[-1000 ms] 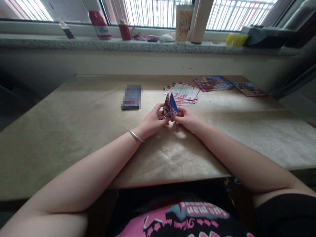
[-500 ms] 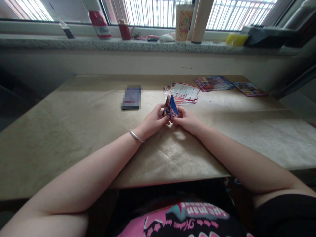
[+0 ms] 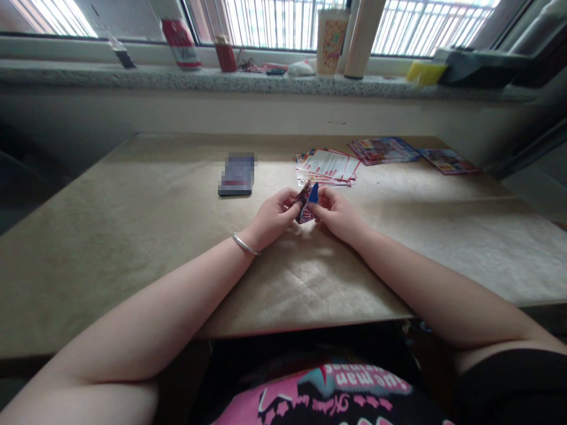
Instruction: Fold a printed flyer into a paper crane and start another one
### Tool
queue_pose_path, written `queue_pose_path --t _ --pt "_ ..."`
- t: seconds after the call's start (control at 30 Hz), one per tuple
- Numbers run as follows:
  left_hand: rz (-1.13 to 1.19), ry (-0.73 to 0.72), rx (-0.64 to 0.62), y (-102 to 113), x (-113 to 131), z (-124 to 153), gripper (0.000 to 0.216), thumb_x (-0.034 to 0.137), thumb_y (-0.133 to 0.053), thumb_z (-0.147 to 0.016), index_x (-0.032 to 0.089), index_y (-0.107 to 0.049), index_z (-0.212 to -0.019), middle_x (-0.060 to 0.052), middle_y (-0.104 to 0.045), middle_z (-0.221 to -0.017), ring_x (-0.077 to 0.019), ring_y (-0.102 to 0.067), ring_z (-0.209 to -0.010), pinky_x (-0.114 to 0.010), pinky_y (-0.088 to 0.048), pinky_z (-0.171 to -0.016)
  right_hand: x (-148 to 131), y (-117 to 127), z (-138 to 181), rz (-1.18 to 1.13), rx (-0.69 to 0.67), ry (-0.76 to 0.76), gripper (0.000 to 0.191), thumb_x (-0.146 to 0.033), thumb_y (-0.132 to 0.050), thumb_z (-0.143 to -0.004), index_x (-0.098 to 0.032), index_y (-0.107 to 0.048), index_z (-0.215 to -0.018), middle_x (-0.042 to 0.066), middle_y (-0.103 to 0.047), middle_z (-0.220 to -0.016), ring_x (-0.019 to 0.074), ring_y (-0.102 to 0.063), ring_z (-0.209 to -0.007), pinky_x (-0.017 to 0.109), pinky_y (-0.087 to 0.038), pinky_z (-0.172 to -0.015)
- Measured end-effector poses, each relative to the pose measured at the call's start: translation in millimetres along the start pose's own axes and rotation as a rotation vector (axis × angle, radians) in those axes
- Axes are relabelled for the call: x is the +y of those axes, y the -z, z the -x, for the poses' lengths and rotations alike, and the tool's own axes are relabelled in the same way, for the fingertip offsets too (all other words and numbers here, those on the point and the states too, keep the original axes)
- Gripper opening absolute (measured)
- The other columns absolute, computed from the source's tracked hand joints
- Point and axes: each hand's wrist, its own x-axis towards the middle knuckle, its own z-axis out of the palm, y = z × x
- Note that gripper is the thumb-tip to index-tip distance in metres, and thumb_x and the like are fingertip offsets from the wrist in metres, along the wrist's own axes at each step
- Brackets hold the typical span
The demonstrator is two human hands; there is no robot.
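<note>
Between my two hands is a small piece of folded printed paper, coloured red, dark and blue. Its upper points stand up and lean apart. My left hand, with a silver bangle at the wrist, pinches its left side. On the right side, my right hand grips it with thumb and fingers, near the blue face. Just beyond my hands lies a loose pile of white cards with red edges, bearing small print.
A dark blurred rectangle lies left of my hands. Farther back right are a stack of colourful printed sheets and another printed pile. A red and white can and a patterned cup stand on the windowsill.
The folded paper has tipped lower and its shape has narrowed at the top. My thumbs have moved up onto its faces. The cards and other things lie as before.
</note>
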Motion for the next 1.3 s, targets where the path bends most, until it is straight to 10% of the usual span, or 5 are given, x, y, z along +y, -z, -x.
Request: queue_pose_path --t 0.5,1.3 --pt "0.218 -0.007 -0.003 -2.8 -2.7 2.1 0.027 0.037 -0.073 -0.080 0.017 -0.054 -0.084 0.002 -0.062 -0.074 -0.0122 -0.067 -0.068 -0.024 -0.057 -0.066 -4.6 -0.1 2.8 -0.027 0.005 -0.011 0.035 -0.049 -0.076 -0.070 -0.023 -0.057 -0.083 -0.002 -0.062 -0.077 0.0142 -0.060 -0.071 0.029 -0.053 -0.066" --pt "-0.084 -0.324 0.153 -4.7 0.9 6.7 0.012 0.029 -0.065 -0.088 0.018 -0.061 -0.089 -0.002 -0.061 -0.091 -0.0130 -0.062 -0.086 -0.029 -0.057 -0.079 -17.0 -3.1 11.7 0.261 0.203 0.298 0.007 -0.029 -0.064 -0.083 -0.022 -0.064 -0.082 -0.002 -0.066 -0.081 0.0121 -0.063 -0.076 0.025 -0.051 -0.065"
